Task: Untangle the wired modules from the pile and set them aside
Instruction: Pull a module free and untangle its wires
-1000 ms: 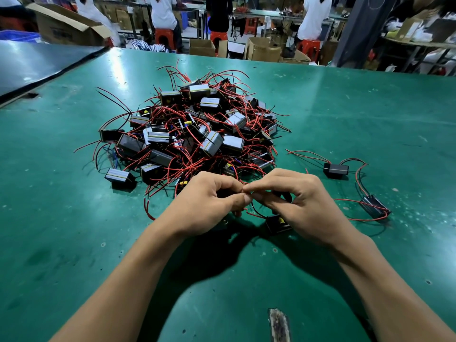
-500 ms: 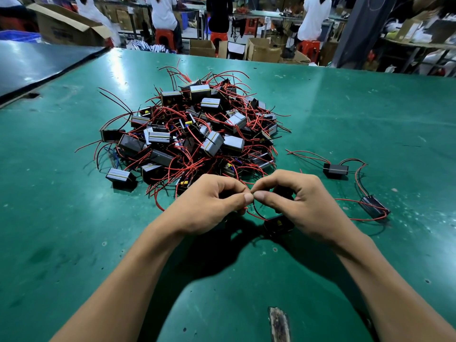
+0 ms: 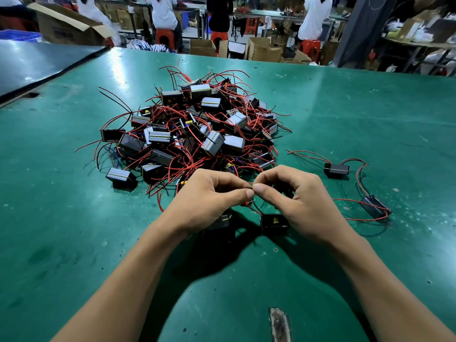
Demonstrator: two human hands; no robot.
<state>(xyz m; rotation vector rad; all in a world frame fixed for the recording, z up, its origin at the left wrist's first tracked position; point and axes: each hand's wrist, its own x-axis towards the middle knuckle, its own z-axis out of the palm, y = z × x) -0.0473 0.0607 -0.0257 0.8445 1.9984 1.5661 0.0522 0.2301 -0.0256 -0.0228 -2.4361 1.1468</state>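
Midway through a separation, judging by the grip: teasing leads apart at the near side of the pile (image 3: 192, 129), around the middle of the bench (image 3: 74, 243). Left hand (image 3: 209, 201) curled, thumb and forefinger pinching a thin red wire (image 3: 249, 204). Right hand (image 3: 301, 203) likewise curled, thumb tip meeting the left thumb tip, pinching at the same knot. Just below the right hand, lying on the bench, a black module (image 3: 274, 223) with its open face up and its leads running up toward the pinch. Under the left hand, a second module (image 3: 222, 219), mostly hidden; cannot tell whether held or merely lying there.

Already set aside toward the right edge, well apart from the pile: a far module (image 3: 336, 169) and a near module (image 3: 373, 206), red leads trailing around both. Most of the job left, with dozens more tangled in the heap.

Next, probably: drawing the pinched leads apart gently, sideways rather than upward, so as not to drag the heap along. Then carrying the freed module over to the right, beside the other two.

No containers on the bench itself. Beyond the far edge, open cardboard boxes (image 3: 264, 49) on the floor, and a big box (image 3: 66, 25) at the far left; contents not visible from here.
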